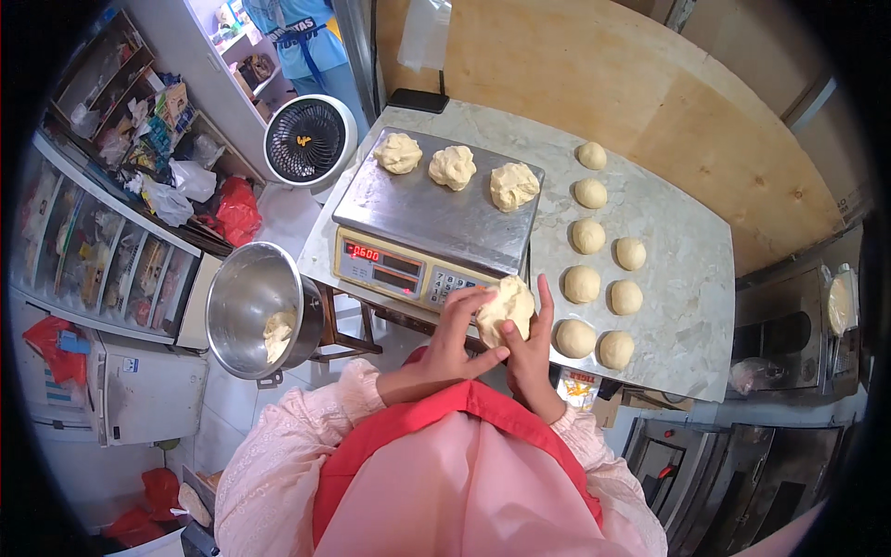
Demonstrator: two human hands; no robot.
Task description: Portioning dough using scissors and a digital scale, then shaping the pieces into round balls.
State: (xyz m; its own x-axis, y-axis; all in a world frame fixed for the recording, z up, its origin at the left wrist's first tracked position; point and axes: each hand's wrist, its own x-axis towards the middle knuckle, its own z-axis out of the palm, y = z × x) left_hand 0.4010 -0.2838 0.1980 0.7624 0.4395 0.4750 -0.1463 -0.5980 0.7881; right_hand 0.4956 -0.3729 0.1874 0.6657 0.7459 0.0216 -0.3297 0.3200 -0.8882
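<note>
You are holding a rough dough piece [507, 302] between both hands, in front of the near right corner of the digital scale [432, 215], and you are apparently shaping it rounder. Your left hand [445, 339] is curling its fingers against the dough's left side while its thumb is pointing out below; your right hand [531, 357] is pressing its thumb on the near face, with its fingers standing nearly straight along the right side. How hard either hand is squeezing, I cannot tell. The surface is looking creased and lumpy, so you are probably doing best if you are drawing the outer edges down and under, pinching the folds together at the bottom and giving the piece a small turn between tucks. You are likely getting a tighter skin when you are stretching the surface gently rather than digging in, since dough looking this soft may be tearing or sticking under hard pressure. For a guide to finish, eight smooth dough balls [587, 236] are standing to the right of the scale on the marbled tabletop [682, 232], their tops showing no deep folds. Three lumpy dough pieces [452, 168] are sitting apart in a row on the scale's platform, and more dough [277, 336] is lying in the steel mixing bowl [227, 311] left of the scale.
</note>
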